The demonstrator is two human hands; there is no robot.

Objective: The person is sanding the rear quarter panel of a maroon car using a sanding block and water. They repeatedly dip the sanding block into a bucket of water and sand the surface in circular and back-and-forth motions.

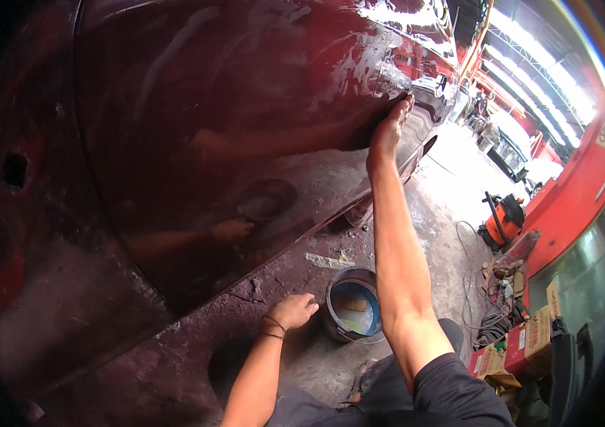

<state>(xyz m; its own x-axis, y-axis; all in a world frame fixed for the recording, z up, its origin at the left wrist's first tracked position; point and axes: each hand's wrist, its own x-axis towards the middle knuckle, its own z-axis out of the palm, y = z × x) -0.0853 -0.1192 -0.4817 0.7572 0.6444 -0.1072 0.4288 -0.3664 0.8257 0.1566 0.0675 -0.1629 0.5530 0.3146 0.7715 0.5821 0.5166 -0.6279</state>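
Note:
My right hand (pixel 390 129) reaches far forward, its fingers stretched out and laid against the wet, dark red car body panel (pixel 245 85) near its far lower corner. Whether anything lies under that palm is hidden. Low in front of me, my left hand (pixel 294 311) hangs with its fingers curled together, just left of a bucket (pixel 332 322). What it holds, if anything, I cannot make out. Cloudy bluish water (pixel 353 306) fills part of the bucket, with a tan block-like piece (pixel 354 304) in it. Both hands are mirrored in the glossy panel.
Whitish residue and scraps of tape (pixel 327 261) mark the floor beneath the panel's edge. To the right stand an orange and black shop vacuum (pixel 505 219), a coiled hose (pixel 493 329) and cardboard boxes (pixel 526 341). A red wall structure (pixel 576 199) rises behind them.

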